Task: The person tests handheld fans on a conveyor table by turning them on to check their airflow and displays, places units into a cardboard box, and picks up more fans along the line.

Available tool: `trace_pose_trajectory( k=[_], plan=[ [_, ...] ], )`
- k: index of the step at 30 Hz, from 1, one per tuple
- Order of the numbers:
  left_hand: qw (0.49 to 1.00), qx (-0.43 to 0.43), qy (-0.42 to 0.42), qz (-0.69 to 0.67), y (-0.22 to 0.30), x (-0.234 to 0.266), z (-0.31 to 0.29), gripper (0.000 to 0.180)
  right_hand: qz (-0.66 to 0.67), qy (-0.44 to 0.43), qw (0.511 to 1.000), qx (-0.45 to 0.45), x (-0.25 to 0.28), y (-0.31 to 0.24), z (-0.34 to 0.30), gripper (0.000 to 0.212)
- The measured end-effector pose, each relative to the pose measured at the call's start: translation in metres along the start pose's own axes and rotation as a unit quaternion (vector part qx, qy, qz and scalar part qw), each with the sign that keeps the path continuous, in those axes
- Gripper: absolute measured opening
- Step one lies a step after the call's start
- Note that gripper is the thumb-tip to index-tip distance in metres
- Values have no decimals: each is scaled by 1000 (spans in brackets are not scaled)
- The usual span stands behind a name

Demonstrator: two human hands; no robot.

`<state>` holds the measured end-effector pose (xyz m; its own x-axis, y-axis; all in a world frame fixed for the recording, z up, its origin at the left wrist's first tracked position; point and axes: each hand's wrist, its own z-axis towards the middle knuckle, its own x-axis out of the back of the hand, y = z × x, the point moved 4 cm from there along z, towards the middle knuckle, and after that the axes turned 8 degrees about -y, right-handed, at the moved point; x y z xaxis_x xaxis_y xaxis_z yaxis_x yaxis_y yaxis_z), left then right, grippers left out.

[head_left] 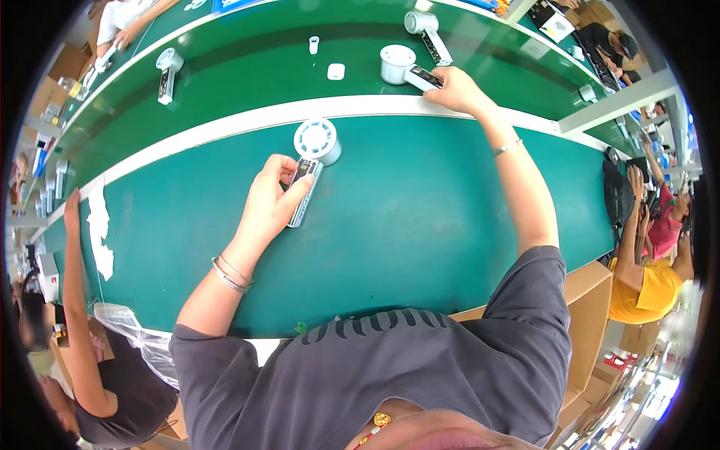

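Observation:
My left hand (268,196) is wrapped round the handle of a pale grey-blue handheld fan (316,141), thumb on top, above the near green tabletop. The fan's round slotted head points away from me. Farther off to the right, my right hand (459,91) reaches over the white rail and grips the dark-faced handle of a second fan (397,63) on the far green surface. Just behind that one lies another fan (427,36). A further fan (167,75) rests at the far left. Between them are a small white square piece (336,71) and a small white cup-shaped part (314,45).
A white rail (225,130) divides the near tabletop (405,225) from the far surface. Torn white paper (99,232) lies at the left, above a clear plastic bag (139,337). A co-worker's arm (73,277) reaches along the left edge. A black bag (616,191) and cardboard box (589,322) are right.

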<state>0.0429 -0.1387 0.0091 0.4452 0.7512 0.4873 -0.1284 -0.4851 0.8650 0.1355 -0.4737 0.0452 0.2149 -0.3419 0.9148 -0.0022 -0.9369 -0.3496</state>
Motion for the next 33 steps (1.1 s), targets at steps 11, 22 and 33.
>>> trace_pose_trajectory(
  k=[11, 22, 33],
  plan=[
    [995, -34, 8, 97, 16, -2, 8, 40, 336, 9, 941, 27, -51, -65, -65, 30],
    [951, -134, 169, -221, 5, -1, -3, 40, 564, 15, 822, 71, -83, -105, -79, 27],
    [947, -59, 117, -295, -8, -8, -1, 30, 603, 1, 796, 54, -102, -104, -81, 26]
  ],
)
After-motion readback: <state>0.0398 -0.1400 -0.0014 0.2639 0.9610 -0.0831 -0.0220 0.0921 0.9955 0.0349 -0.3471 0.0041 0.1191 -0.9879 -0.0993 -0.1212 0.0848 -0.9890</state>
